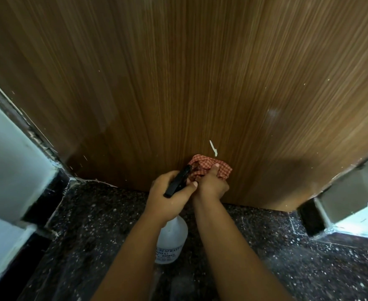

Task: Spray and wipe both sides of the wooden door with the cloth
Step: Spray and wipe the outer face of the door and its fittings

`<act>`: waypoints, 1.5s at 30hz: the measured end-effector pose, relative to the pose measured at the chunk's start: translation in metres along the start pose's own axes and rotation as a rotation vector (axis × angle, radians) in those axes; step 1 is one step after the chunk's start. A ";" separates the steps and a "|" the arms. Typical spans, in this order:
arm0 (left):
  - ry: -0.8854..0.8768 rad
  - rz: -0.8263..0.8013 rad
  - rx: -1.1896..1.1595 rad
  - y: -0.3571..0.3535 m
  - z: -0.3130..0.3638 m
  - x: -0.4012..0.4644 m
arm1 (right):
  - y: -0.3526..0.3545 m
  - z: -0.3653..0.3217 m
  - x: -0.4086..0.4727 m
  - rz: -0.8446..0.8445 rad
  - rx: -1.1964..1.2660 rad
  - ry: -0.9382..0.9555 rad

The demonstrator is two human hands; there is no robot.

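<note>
The wooden door fills the upper view, brown with vertical grain and a small white mark low down. My right hand grips a bunched red-checked cloth close to the door's lower part; whether it touches the door I cannot tell. My left hand holds a white spray bottle by its black trigger head, whose nozzle points toward the cloth. The two hands touch each other just above the door's bottom edge.
Dark speckled stone floor lies below. A pale wall and the hinged door frame stand at the left. At the right, the door's free edge meets another frame and a pale wall.
</note>
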State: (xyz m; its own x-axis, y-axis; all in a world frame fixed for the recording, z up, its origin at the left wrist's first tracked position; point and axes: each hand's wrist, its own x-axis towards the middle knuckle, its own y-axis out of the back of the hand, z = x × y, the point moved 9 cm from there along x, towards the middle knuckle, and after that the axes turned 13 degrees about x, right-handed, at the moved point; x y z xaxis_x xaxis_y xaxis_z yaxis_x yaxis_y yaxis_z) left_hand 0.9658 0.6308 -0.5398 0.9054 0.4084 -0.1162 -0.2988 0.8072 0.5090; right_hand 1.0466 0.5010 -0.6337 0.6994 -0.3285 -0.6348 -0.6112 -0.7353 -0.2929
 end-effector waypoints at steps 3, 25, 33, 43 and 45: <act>-0.007 -0.015 0.004 0.003 0.003 -0.001 | 0.004 -0.032 -0.004 -0.119 -0.429 0.299; -0.053 -0.060 0.011 -0.007 0.013 -0.004 | -0.003 0.023 0.017 -0.309 0.574 -0.387; -0.047 -0.081 0.021 -0.004 -0.001 0.000 | 0.010 -0.028 -0.004 -0.188 -0.355 0.429; -0.042 -0.100 0.031 -0.007 -0.005 0.003 | 0.004 -0.048 -0.007 -0.280 -0.525 0.698; -0.036 -0.104 0.028 -0.009 -0.005 0.003 | 0.010 -0.039 0.000 -0.281 -0.335 0.517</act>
State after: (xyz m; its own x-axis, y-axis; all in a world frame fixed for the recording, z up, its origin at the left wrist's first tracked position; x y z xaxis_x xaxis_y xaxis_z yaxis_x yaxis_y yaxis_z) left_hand 0.9701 0.6273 -0.5488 0.9417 0.3065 -0.1391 -0.1940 0.8321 0.5196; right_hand 1.0553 0.4707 -0.6083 0.9533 -0.2778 -0.1188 -0.2904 -0.9510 -0.1062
